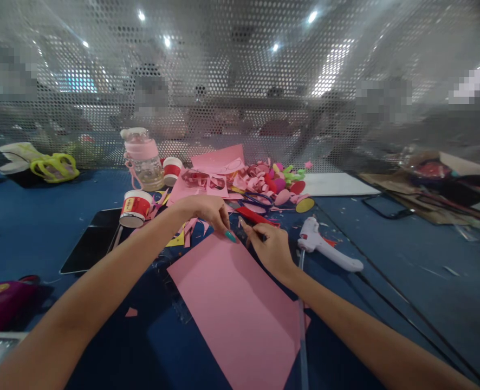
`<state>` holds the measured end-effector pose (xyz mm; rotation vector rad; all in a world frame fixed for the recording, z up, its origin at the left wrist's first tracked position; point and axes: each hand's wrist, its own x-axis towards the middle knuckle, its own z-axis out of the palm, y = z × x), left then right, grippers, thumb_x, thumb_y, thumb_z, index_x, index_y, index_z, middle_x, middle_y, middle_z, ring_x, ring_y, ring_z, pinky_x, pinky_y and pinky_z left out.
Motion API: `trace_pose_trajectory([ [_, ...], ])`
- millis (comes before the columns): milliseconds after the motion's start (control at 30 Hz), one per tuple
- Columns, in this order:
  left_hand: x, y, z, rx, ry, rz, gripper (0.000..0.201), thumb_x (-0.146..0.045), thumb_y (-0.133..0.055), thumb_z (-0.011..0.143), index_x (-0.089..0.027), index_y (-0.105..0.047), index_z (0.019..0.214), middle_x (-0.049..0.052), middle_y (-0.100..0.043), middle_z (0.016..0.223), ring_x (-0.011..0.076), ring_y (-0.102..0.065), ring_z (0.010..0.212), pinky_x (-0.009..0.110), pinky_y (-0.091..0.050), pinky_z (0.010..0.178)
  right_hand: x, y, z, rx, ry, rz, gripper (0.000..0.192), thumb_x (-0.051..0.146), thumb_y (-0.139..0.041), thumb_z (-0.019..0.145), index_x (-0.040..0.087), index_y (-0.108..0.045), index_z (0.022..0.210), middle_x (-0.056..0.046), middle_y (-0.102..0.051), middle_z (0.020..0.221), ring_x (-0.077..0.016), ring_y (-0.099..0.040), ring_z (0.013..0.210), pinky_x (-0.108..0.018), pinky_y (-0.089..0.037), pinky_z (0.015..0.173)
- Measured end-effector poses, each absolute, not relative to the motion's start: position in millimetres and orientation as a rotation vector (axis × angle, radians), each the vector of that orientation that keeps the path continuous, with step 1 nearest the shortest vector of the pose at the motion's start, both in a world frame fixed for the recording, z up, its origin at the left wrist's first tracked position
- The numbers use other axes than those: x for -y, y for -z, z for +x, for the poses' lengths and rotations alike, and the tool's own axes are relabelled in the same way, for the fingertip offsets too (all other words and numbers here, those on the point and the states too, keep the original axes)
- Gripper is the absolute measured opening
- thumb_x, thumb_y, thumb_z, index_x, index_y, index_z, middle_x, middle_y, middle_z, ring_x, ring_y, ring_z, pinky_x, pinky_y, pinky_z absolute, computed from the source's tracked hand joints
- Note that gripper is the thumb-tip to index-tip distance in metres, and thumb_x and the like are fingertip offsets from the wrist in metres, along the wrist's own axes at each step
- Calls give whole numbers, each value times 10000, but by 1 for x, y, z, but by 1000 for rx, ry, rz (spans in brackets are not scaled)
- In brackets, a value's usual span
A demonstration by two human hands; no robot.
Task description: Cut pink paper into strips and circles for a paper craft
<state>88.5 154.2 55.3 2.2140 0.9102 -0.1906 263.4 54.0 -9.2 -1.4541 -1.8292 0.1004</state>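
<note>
A large pink paper sheet (235, 303) lies at an angle on the dark blue table in front of me. My left hand (211, 212) reaches over its far corner, fingers curled down and a teal nail against the paper; it grips the sheet there. Just right of that corner is my right hand (269, 242), its thumb and fingers pinched together. Whatever is between them is too small to make out. Behind the right hand lies a red strip (256, 215). Close by on the right, a white hot glue gun (325, 249) rests on its side, a clear glue stick running from it toward me.
Pink paper scraps and colourful cutouts (260, 181) are heaped behind my hands. Left of them stand a paper cup (135, 210), another cup (172, 170) and a pink-lidded bottle (144, 162). A black tablet-like slab (91, 244) lies left. A perforated metal screen (240, 103) closes the back.
</note>
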Motion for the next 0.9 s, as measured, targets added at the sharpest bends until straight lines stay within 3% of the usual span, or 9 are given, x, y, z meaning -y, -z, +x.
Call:
trace_pose_trajectory([
  [233,-157,-54,88,-874,209,2168,253,-306,-665,583,-209,-723,809,-21,-689,737,122,-572,703,191,-387,644,-55,8,263,2022,24,-1413,403,321,-351,902,195,-501,549,-54,-592,590,-169,-541,564,-273,-359,557],
  [433,-151,-59,88,-873,160,2068,211,-353,-604,658,-158,-682,673,-6,-643,627,118,-572,650,198,-394,631,-54,7,264,2008,15,-1421,437,331,-347,912,201,-475,516,-45,-579,557,-160,-530,538,-270,-351,555],
  [667,-150,-61,90,-874,187,2269,272,-307,-698,544,-176,-720,782,-7,-678,693,133,-563,668,202,-366,589,-54,8,264,2031,55,-1456,461,332,-366,913,183,-502,499,-38,-567,509,-141,-499,484,-261,-308,517],
  [900,-147,-62,92,-851,206,2321,237,-321,-668,592,-160,-722,758,-13,-641,636,106,-503,604,191,-338,549,-53,8,263,2062,126,-1469,457,344,-320,937,183,-503,550,-43,-584,575,-152,-516,557,-262,-314,567],
])
